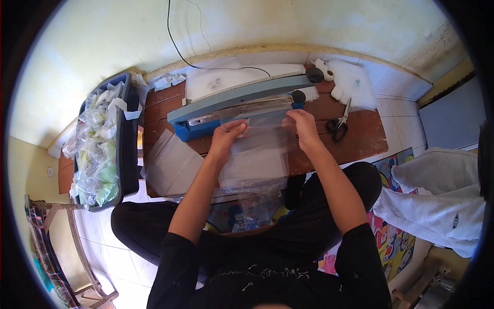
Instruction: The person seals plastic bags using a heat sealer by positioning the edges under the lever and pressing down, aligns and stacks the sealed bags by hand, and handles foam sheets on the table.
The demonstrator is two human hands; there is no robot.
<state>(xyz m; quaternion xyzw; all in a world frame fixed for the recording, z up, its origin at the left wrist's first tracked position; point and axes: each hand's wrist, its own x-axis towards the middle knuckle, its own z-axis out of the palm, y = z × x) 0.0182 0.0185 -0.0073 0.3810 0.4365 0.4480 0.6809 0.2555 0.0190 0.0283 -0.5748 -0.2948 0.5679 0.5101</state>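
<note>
Between my two hands hangs a clear plastic bag [254, 159], its upper edge close to the jaws of a blue impulse sealer [236, 98]. My left hand [230, 135] pinches the bag's left side with thumb and fingers. On the opposite side, my right hand [301, 126] has its fingertips closed on the top right corner. The sealer's long arm is raised over its base. A stack of flat clear plastic bags [172, 165] lies on the brown wooden table [368, 136], left of my left forearm.
Black-handled scissors [339, 123] lie right of the sealer. At the left stands a dark bin [127, 149] full of filled plastic bags. White sheets [355, 85] and a tape roll [323, 69] sit at the back. Another person's grey-clad leg [427, 206] is at the right.
</note>
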